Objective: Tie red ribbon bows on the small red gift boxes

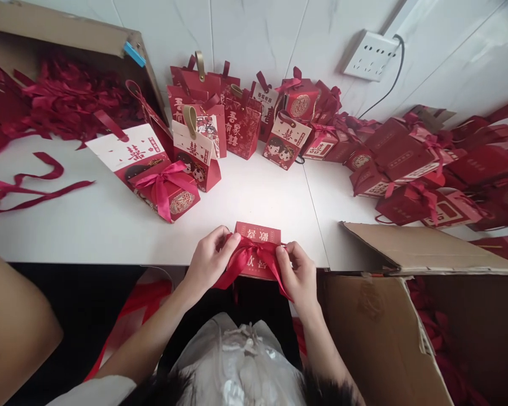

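A small red gift box (pixel 258 232) with pale Chinese characters is at the table's front edge, directly before me. Across its top runs a red satin ribbon (pixel 241 260), tied in a bow with loops and tails spreading to both sides. My left hand (pixel 211 256) pinches the ribbon at the box's left side, thumb on top. On the opposite side, my right hand (pixel 297 273) has the ribbon between thumb and fingers. The fingertips beneath the ribbon are partly hidden. Beyond the hands lies a finished-looking box with a pink bow (pixel 163 186).
Red and white gift bags (pixel 241 127) stand along the wall. Many red boxes (pixel 400 149) are piled right. Cardboard cartons hold red ribbons (pixel 74 93) at left and red items at lower right (pixel 372 332). Another person's arm (pixel 14 321) is at left; a power strip (pixel 370 56) hangs above.
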{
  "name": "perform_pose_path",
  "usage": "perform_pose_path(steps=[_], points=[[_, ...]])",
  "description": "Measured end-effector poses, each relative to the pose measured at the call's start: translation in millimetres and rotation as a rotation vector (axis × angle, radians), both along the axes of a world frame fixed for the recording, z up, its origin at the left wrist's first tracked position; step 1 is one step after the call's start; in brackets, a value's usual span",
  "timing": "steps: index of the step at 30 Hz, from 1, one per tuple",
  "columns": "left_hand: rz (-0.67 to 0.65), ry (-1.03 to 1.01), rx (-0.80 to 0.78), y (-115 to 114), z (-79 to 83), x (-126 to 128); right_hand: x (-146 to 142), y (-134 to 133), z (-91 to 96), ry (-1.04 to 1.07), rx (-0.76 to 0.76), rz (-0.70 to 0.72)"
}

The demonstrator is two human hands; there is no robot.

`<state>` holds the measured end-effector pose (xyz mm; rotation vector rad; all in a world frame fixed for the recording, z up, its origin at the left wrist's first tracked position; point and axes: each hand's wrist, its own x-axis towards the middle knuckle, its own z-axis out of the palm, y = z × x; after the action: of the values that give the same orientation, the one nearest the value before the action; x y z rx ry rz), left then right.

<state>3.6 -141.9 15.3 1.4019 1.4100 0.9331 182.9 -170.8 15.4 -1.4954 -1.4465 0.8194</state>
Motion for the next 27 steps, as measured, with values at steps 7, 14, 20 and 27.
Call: perform_pose_path(steps=[7, 14, 20, 27], points=[[0.063, -0.098, 0.041, 0, -2.3, 10, -7, -4, -14.8, 0.24, 0.043, -0.077], [0.105, -0.102, 0.1, -6, -5.5, 16, -17, -3, -26.0, 0.543, 0.118, -0.104], [0.082, -0.187, 0.023, -2, -9.3, 10, -4, 1, -33.6, 0.513, 0.124, -0.015], [0.155, -0.71, -0.134, 15, -26.2, 7, 28, 17, -18.3, 0.047, 0.039, 0.504]])
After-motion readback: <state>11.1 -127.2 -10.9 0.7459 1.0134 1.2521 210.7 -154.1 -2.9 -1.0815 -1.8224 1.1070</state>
